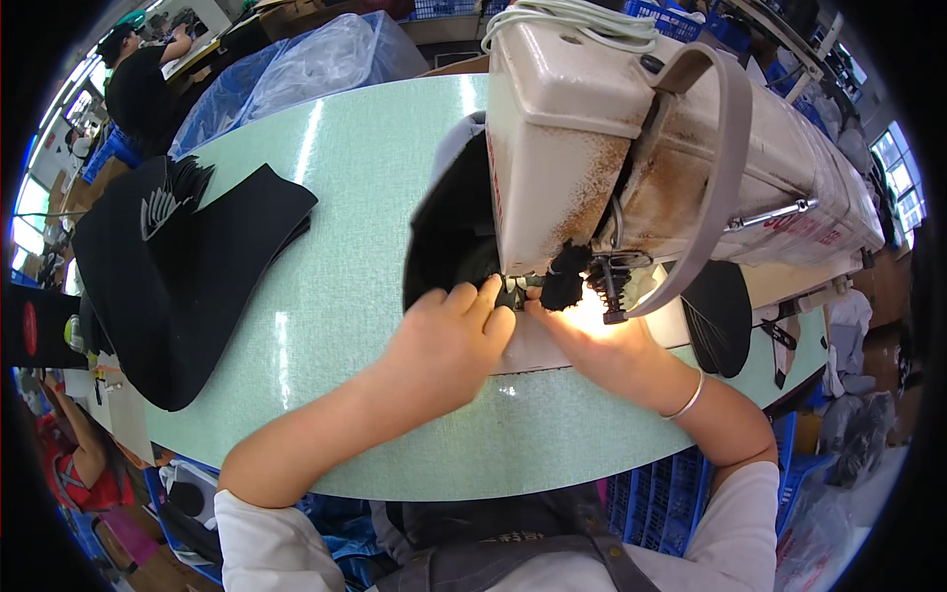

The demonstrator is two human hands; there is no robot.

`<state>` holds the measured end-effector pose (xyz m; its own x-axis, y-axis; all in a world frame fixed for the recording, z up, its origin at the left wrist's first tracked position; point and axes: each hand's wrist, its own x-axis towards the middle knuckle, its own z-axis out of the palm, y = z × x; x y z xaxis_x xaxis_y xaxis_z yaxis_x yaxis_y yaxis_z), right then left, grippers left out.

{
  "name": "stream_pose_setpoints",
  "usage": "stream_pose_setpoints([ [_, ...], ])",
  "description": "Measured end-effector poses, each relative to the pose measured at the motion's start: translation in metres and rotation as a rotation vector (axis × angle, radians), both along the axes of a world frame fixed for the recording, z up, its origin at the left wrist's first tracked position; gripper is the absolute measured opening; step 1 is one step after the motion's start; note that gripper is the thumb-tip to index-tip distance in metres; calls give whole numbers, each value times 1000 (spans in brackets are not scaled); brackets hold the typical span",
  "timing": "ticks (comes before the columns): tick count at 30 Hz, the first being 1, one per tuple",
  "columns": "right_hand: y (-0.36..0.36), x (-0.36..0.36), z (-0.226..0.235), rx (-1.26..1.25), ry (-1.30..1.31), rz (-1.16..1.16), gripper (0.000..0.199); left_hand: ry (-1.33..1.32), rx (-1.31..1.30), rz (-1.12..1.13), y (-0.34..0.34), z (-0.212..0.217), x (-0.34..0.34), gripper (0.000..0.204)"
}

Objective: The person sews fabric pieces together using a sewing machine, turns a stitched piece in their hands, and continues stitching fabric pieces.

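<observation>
A beige sewing machine (562,128) with brown worn patches stands over the table, its lamp glowing by the needle area. A curved black fabric piece (434,247) stands up under the machine head, its far part hidden. My left hand (444,331) is closed on the fabric's near edge, with bent fingertips close to the presser foot (515,286). From the other side, my right hand (602,345) pinches the work by the foot; a black fuzzy tuft (565,278) and lamp glare hide part of its fingers.
On the pale green table (345,286), stacked black fabric panels (178,286) lie at left. More black pieces (718,316) and thread snips (779,337) lie at right. A plastic-lined bin (316,69) stands behind. Another person (148,89) works at far left; a red-clad person (84,454) sits below.
</observation>
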<state>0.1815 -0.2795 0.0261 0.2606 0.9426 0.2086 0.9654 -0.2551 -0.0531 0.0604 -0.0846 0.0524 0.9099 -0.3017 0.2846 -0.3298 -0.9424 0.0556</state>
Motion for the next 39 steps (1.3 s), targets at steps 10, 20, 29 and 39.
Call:
stream_pose_setpoints([
  [10, -16, 38, 23, 80, -335, 215, 12, 80, 102, -145, 30, 20, -4, 32],
  [20, -15, 3, 20, -54, -144, 152, 27, -7, 89, -152, 5, 8, -8, 24],
  [29, -5, -5, 8, 178, -89, 169, 29, -178, -24, -98, -8, -13, -6, 21],
  [39, -1, 2, 12, 150, -168, 259, 29, -242, -129, -167, -1, -20, 1, 18],
])
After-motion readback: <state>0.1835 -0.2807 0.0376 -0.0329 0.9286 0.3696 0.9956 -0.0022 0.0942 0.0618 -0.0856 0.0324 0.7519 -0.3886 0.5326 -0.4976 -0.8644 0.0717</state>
